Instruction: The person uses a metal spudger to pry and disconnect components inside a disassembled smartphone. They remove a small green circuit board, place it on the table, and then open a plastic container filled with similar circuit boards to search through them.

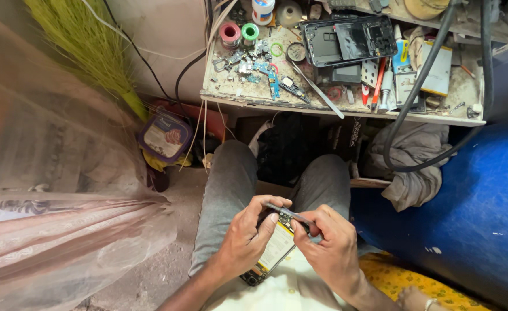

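Cluttered repair surface above the knees, left hand fingers wrapped around an opened smartphone, right hand fingers pinching metal tweezers over its circuit board.

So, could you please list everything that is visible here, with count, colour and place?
opened phone: one, black with yellow battery, in lap between both hands
tweezers: one, metal grey, over the phone's top
workbench: one, worn pale top, upper centre
phone frame: one, black, on the workbench
solder spools: two, pink and green, workbench left
small circuit parts: several, blue and grey, workbench
tub: one, purple rim, on floor left
broom: one, green, upper left
cloth: one, grey, under the workbench
left hand: one, holding the phone
right hand: one, gripping the tweezers
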